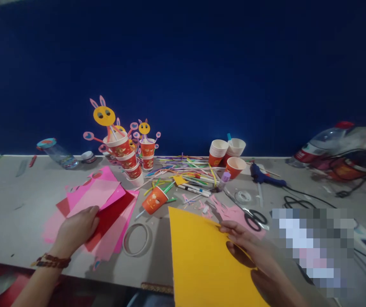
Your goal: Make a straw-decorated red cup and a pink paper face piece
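My right hand (243,243) pinches the upper right edge of a sheet of yellow paper (202,256) that has rounded holes cut along that side. The sheet is raised in front of me, over the table's edge. My left hand (79,228) lies on the pile of pink and red paper. Its fingers are curled in on a light pink sheet (95,198), and the fingertips are partly hidden. Under it show a dark red sheet (115,209) and a bright pink sheet (117,192). A roll of tape (126,241) stands between the pile and the yellow paper.
Paper-cup figures (122,149) with yellow faces stand at the back left. An orange cup (154,200) is tilted before scattered sticks (183,164). Scissors (255,219) rest on pink scraps. A blue glue gun (268,177) with its cord and a plastic bottle (320,147) are at right.
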Action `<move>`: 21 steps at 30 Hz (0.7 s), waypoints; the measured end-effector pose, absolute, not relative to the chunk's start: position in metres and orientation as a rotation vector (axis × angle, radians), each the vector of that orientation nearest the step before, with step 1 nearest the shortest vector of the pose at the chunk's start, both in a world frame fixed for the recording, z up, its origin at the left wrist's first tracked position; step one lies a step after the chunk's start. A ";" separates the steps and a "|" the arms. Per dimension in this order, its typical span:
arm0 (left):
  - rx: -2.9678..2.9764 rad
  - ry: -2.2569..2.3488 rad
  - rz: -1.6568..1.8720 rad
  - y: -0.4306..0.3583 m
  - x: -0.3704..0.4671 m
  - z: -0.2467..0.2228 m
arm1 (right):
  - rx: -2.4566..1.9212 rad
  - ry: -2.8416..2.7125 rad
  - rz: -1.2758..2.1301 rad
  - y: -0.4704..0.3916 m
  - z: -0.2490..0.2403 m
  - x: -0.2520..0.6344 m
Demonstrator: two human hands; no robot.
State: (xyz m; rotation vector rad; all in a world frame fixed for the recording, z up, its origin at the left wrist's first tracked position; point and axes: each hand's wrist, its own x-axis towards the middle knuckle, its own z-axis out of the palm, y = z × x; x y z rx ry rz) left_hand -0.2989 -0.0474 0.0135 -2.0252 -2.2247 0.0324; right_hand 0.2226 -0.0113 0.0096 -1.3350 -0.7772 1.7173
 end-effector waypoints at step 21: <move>-1.464 -1.837 -0.514 -0.099 -0.301 0.083 | -1.242 -0.979 1.763 -0.002 0.000 0.216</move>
